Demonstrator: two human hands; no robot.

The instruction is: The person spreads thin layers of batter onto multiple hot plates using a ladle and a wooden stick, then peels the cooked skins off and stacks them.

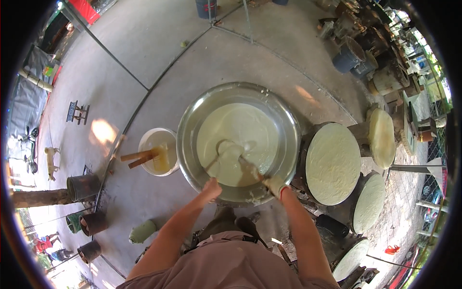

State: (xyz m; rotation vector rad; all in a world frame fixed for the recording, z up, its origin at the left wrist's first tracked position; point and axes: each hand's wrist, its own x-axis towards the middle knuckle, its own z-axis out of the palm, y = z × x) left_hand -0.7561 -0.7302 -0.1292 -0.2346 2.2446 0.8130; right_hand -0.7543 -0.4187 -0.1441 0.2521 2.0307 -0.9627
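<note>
Left hand (210, 189): fingers closed round stick handle (213, 168). Right hand (274, 185): seemingly gripping second handle (259, 175), blurred. Hasty stroke could slop creamy liquid (233, 120) over metal basin (188, 144).

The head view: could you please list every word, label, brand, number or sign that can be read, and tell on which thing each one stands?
No text can be read in this view.
Large round silver metal basin: no lettering visible.
Round white bucket: no lettering visible.
Dark blue bucket at the top edge: a red patch; any lettering is too small to read.
</note>
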